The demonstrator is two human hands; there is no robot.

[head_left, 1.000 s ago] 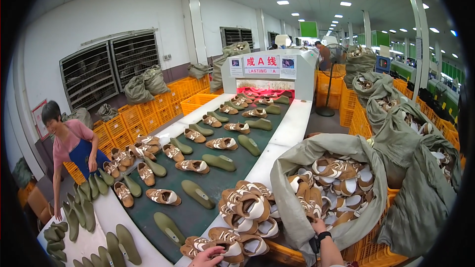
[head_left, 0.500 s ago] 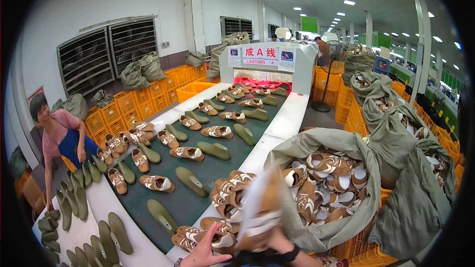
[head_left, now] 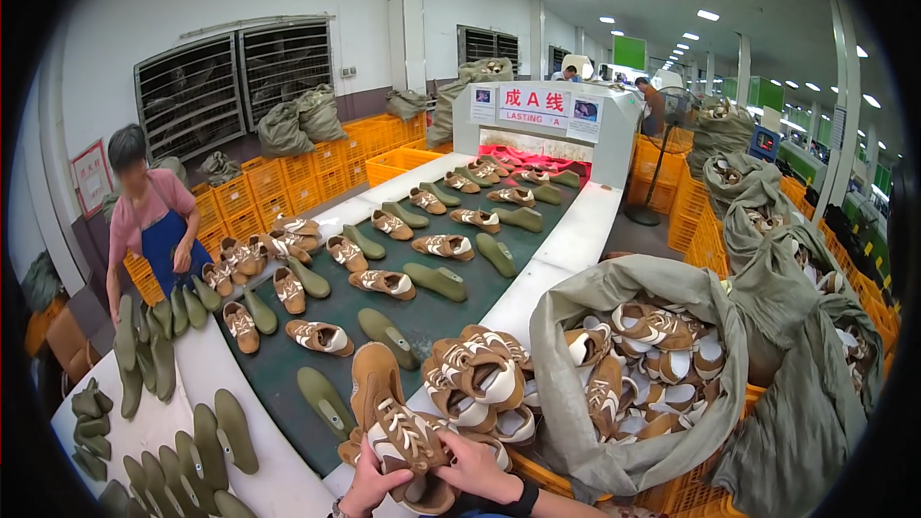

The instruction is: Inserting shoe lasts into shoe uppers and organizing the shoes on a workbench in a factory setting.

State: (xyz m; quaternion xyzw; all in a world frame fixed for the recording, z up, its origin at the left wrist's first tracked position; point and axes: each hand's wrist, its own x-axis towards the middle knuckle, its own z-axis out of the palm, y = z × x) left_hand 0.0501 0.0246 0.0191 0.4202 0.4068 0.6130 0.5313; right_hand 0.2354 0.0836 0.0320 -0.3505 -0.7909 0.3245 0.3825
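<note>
In front of me both hands grip a brown sneaker [head_left: 386,408] with white laces and stripes, its toe pointing up and away. My left hand [head_left: 369,487] closes on the left side of its heel end, thumb on the upper. From the right, my right hand [head_left: 478,470] pinches near the shoe's opening. Beside it, similar brown sneakers [head_left: 472,364] are heaped on the belt's white right-hand edge. A grey-green sack [head_left: 566,441], full of more brown-and-white shoes, stands open to the right of my right hand.
A dark green conveyor belt [head_left: 273,374] carries shoes and olive shoe lasts [head_left: 387,338] toward a white machine [head_left: 614,125]. More lasts [head_left: 235,432] stand on the white left table. A co-worker [head_left: 158,221] stands far left. Orange crates [head_left: 705,221] line the right.
Half a second ago a blurred shoe was in my right hand and my left was open beside it; now both hold the sneaker. The co-worker has straightened. My view has shifted slightly left.
</note>
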